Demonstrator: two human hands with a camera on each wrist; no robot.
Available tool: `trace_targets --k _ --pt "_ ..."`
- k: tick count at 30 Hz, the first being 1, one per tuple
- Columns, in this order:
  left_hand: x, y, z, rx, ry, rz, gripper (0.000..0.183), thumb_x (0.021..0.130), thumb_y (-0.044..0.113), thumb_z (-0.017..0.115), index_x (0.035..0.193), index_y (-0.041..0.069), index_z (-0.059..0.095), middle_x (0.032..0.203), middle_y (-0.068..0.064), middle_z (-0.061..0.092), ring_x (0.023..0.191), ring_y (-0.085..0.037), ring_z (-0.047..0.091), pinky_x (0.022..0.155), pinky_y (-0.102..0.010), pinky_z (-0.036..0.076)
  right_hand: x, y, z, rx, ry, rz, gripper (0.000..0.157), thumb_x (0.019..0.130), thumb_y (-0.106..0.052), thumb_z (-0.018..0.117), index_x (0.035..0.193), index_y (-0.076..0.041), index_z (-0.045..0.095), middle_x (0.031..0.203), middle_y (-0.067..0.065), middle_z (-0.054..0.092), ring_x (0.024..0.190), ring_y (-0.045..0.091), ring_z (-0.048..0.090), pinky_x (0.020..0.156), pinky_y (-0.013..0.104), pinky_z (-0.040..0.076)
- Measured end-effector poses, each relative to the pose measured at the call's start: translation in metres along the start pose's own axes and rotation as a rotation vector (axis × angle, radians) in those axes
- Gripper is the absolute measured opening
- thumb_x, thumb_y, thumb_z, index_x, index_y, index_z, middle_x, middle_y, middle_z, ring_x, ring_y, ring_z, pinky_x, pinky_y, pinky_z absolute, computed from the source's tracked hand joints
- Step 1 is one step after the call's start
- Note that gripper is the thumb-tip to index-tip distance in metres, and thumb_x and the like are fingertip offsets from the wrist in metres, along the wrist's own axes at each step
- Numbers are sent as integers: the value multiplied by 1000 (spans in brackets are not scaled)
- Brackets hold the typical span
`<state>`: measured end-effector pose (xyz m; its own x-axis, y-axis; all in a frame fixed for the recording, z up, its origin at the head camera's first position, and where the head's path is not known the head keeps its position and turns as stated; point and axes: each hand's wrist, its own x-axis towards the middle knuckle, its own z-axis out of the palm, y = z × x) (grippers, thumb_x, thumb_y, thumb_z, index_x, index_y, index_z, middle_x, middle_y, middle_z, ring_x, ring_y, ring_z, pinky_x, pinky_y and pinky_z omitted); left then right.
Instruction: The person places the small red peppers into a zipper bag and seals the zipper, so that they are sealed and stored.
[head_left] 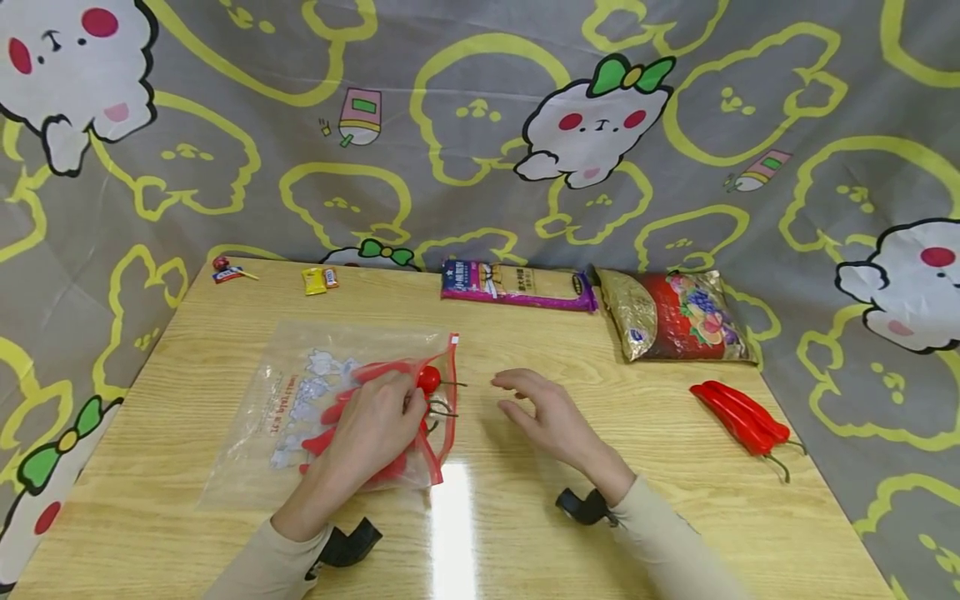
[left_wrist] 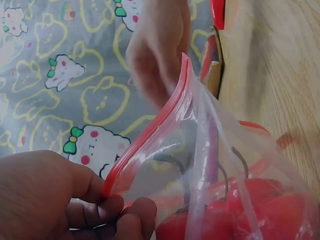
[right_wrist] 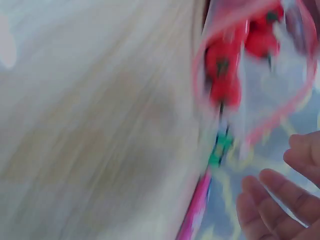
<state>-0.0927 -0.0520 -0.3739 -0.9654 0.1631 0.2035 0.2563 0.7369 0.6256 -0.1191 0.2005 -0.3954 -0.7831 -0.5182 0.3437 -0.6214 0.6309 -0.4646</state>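
A clear zip bag [head_left: 251, 450] with a red zip edge lies on the table, its mouth held partly open toward the right. Inside are several red chili peppers [head_left: 341, 408] with dark green stems pointing to the mouth. My left hand [head_left: 378, 421] is over the bag; in the left wrist view its thumb and fingers pinch the red zip edge [left_wrist: 150, 127]. Just right of the mouth, my right hand [head_left: 551, 417] hovers with fingers loosely bent and nothing in them. Two more red chili peppers [head_left: 738, 417] lie at the table's right edge.
Along the back stand a purple-edged noodle pack [head_left: 517, 285] and a plump gold-and-red bag [head_left: 678, 317]. Small yellow candy packets [head_left: 313, 281] and a lollipop [head_left: 220, 263] lie at the back left. A patterned grey cloth [head_left: 480, 108] hangs behind the table.
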Motion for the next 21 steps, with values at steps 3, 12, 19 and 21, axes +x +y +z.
trace_targets --k 3,12,19,21 --pt "0 1 0 -2 0 -4 25 86 15 51 62 16 46 59 2 41 48 -12 39 44 -25 33 -24 27 -26 -168 96 41 30 82 -9 66 111 -5 62 113 10 61 104 24 58 87 39 46" --pt "0 0 1 -5 -10 -15 25 87 16 52 62 16 47 60 2 42 48 -13 39 44 -26 33 -106 113 -101 -508 292 244 30 72 2 68 102 0 63 93 20 60 84 39 56 70 51 43" --pt "1 0 1 -8 -21 -31 25 87 17 52 63 16 47 60 2 42 48 -12 40 44 -25 33 -156 139 -139 -700 275 469 32 71 -4 66 101 5 58 89 29 54 76 48 50 61 59 38" --pt "1 0 1 -7 -20 -32 25 87 17 52 63 16 48 60 2 42 48 -12 40 44 -25 33 -164 143 -143 -718 263 535 32 72 -7 64 101 6 58 88 30 53 75 49 49 59 59 37"
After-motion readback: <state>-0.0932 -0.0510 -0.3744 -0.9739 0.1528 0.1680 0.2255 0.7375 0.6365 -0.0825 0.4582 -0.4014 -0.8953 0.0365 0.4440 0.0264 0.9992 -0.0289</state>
